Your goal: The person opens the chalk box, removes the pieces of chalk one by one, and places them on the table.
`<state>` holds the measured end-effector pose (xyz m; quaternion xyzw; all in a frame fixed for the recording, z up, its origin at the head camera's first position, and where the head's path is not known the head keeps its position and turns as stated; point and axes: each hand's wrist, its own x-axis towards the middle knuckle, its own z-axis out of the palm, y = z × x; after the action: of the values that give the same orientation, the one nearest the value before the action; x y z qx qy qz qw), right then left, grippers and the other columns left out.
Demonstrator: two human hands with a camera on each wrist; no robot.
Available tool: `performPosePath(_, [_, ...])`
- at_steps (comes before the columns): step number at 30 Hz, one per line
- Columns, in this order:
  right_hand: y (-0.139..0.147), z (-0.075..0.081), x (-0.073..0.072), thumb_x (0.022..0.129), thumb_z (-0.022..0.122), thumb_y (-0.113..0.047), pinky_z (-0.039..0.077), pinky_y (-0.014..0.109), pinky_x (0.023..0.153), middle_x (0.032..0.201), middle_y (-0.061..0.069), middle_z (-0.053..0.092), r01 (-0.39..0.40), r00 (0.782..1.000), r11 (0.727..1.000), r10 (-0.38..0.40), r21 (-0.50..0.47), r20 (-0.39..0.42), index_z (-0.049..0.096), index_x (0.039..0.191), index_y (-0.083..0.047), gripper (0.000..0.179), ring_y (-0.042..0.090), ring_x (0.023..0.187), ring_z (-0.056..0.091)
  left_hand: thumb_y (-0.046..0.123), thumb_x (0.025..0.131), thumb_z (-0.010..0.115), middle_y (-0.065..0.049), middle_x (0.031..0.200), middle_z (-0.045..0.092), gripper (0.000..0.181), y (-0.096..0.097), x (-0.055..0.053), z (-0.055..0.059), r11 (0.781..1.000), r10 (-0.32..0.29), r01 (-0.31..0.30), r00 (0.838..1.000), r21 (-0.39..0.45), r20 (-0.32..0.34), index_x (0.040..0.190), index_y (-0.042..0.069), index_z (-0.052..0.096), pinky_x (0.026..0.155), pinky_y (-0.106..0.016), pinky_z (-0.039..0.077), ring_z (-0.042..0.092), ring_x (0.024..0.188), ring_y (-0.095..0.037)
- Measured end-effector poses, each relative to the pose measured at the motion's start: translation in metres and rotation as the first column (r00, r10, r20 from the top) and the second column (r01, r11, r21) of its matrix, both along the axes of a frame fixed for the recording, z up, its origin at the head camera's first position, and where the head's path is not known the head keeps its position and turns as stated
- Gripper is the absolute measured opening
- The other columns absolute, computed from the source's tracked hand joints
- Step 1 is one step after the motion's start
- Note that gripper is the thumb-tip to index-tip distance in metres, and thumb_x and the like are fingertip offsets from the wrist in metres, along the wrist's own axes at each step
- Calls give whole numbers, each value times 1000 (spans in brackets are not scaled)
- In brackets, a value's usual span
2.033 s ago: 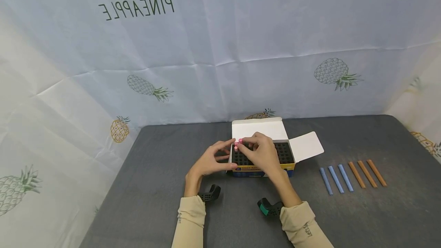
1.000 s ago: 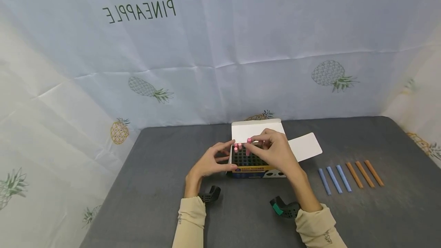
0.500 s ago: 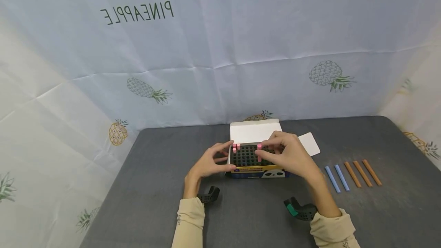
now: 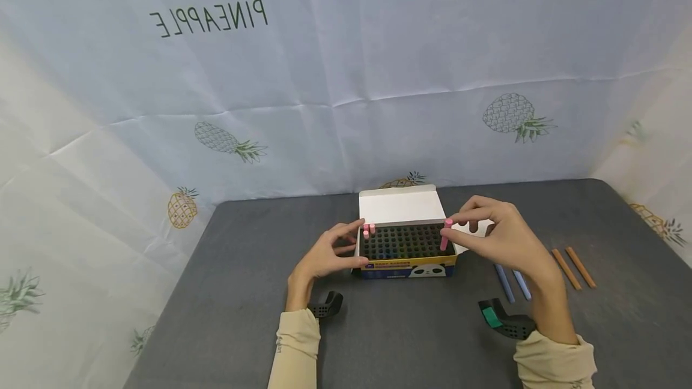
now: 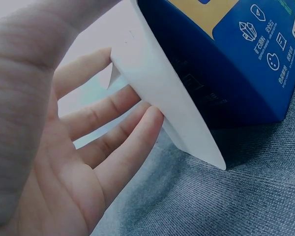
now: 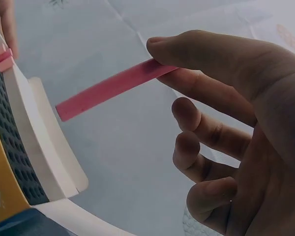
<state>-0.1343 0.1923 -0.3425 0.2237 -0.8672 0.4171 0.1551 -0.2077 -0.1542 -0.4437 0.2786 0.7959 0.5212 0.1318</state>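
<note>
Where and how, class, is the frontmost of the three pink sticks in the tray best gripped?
Probably by its exposed top, from above and slightly right: the pink stick stands upright, lower part hidden in the black tray, with the left hand to its left.

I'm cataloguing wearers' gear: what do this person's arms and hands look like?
The left hand and right hand are bare. The beige sleeves carry small dark lettering. Near each sleeve is a black, curved, perforated mount; the right mount bears a green patch.
</note>
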Motion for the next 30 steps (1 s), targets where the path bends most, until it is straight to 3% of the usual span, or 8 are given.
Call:
performPosePath(7, [7, -1, 2, 82, 85, -5, 36, 25, 47, 84, -8, 60, 19, 1000, 1000, -19, 7, 7, 83, 97, -13, 17, 6, 70, 45, 27, 88, 82, -15, 133, 52, 79, 1, 0, 0, 1000, 6, -6, 1000, -3, 0, 157, 21, 44, 110, -44, 56, 54, 121, -26])
performPosePath(12, [7, 0, 2, 81, 85, -5, 31, 27, 47, 66, -7, 43, 6, 1000, 1000, -6, -16, 19, 83, 94, -14, 16, 8, 59, 36, 28, 88, 82, -15, 132, 52, 80, 1, 0, -1, 1000, 4, -4, 1000, -5, 1, 157, 21, 43, 111, -42, 56, 54, 121, -26])
performPosePath(17, [8, 1, 2, 83, 85, -9, 30, 26, 47, 62, -6, 32, 8, 998, 1000, -7, -8, 66, 83, 96, -12, 13, 7, 54, 29, 32, 89, 82, -15, 126, 52, 81, 2, 0, -1, 1000, -11, 11, 1000, -1, -6, 158, 20, 42, 112, -40, 55, 54, 123, -28])
performPosePath(23, [14, 4, 3, 82, 85, -10, 29, 24, 45, 59, -9, 29, 30, 998, 999, -32, 41, 45, 83, 94, -12, 13, 1, 53, 25, 30, 89, 82, -15, 128, 53, 80, 1, -1, -2, 1000, -4, 4, 1000, 2, -9, 158, 21, 43, 111, -41, 56, 55, 122, -28])
performPosePath(30, [29, 8, 6, 84, 85, -13, 29, 26, 46, 58, -7, 30, 63, 994, 996, -68, 66, 90, 77, 83, -16, 8, 4, 52, 27, 33, 89, 82, -16, 128, 53, 81, 1, -1, -2, 1000, -3, 3, 1000, 3, -8, 158, 19, 42, 112, -42, 55, 54, 122, -27])
